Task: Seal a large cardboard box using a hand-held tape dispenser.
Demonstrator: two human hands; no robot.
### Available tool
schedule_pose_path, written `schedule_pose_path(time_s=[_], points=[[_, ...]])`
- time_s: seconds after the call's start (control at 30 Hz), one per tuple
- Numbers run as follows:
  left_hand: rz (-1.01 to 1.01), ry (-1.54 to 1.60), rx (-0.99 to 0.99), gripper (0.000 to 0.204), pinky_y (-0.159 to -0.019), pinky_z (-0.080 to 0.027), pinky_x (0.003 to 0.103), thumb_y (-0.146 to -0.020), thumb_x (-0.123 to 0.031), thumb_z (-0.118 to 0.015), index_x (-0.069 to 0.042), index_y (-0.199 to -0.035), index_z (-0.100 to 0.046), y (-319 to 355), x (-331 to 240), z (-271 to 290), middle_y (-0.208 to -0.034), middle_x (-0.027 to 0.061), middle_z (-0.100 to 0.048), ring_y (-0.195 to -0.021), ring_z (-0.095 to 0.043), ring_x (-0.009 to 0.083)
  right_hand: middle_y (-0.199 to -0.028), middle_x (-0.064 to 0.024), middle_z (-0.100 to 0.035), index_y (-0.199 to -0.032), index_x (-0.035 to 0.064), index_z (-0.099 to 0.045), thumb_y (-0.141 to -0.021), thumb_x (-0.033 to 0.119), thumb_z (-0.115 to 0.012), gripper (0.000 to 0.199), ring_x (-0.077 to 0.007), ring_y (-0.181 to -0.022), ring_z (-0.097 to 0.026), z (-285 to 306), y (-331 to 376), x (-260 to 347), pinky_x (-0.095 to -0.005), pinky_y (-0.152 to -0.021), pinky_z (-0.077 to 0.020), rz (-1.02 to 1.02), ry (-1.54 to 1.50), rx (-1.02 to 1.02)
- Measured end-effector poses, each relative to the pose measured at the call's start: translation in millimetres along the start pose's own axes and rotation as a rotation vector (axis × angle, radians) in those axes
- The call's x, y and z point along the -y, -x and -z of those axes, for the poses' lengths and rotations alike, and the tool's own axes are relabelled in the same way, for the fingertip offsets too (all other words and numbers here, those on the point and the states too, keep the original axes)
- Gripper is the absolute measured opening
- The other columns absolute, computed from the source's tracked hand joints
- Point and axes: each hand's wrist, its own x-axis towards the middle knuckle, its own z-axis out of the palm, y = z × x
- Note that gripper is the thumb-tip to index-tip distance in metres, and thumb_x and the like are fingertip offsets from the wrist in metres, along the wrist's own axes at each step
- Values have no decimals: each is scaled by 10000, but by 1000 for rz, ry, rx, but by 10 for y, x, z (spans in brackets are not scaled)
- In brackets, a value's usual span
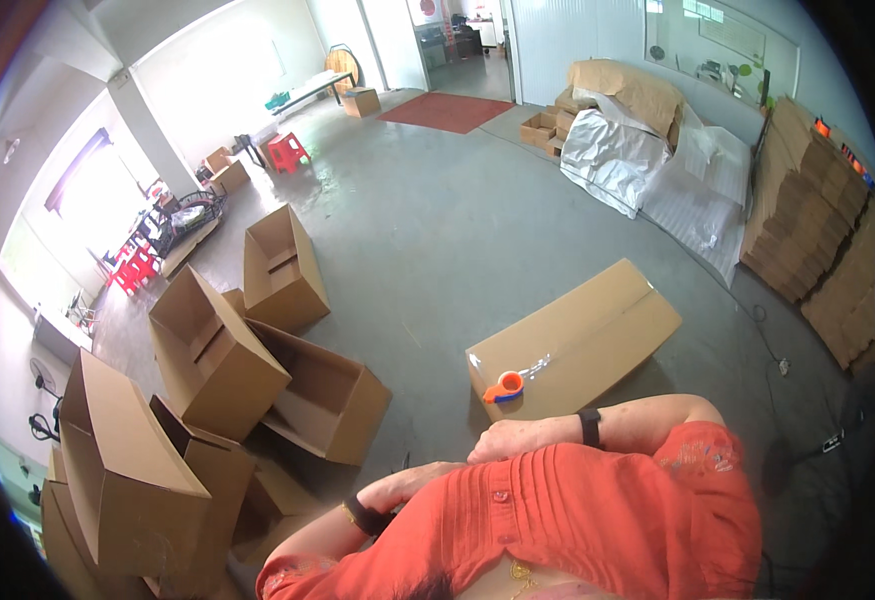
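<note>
Box (597,330): lying on floor (427,250) | Tape dispenser (503,393) (orange and blue): resting on box | Right hand (515,438): showing near dispenser | Left hand (417,484): showing beside shirt (577,510) | Fingers, both: cannot tell.

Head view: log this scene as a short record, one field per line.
Left hand: partly hidden by the orange-red shirt; grip unclear
Right hand: curled, just below the tape dispenser in the picture; contents unclear
Tape dispenser: orange and blue, on the long carton
Long carton: top closed
Open cartons: grouped at left, some overlapping or tilted
Flat cardboard: stacked at right
</note>
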Motion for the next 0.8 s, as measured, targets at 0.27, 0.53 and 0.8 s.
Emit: schedule_pose_path(time_s=[0.27,0.53,0.8], points=[[84,93,-24,483,-1002,-471,364,-1010,-353,-627,7,-1331,-608,-28,1,-42,-1311,124,-689,-1166,-619,193,-945,-204,-723,-954,30,-671,-908,257,-639,233,-408,-952,-699,121,19,88,-474,-784,-545,-78,-26,106],[174,-24,-38,492,-956,-487,379,-1016,-372,-605,16,-1319,-616,-121,-214,-71,-1203,133,-731,-1083,-646,190,-969,-205,-743,-1039,66,-687,-901,278,-641,257,-411,-946,-709,40,40,-14,-476,-780,-555,-57,-31,100],[147,121,-191,528,-952,-489,373,-1021,-410,-591,34,-1306,-623,-143,-245,-246,-1228,140,-710,-1096,-637,191,-911,-151,-728,-1052,96,-632,-947,313,-573,248,-363,-895,-727,-94,104,-143,-457,-739,-575,35,140,60]])
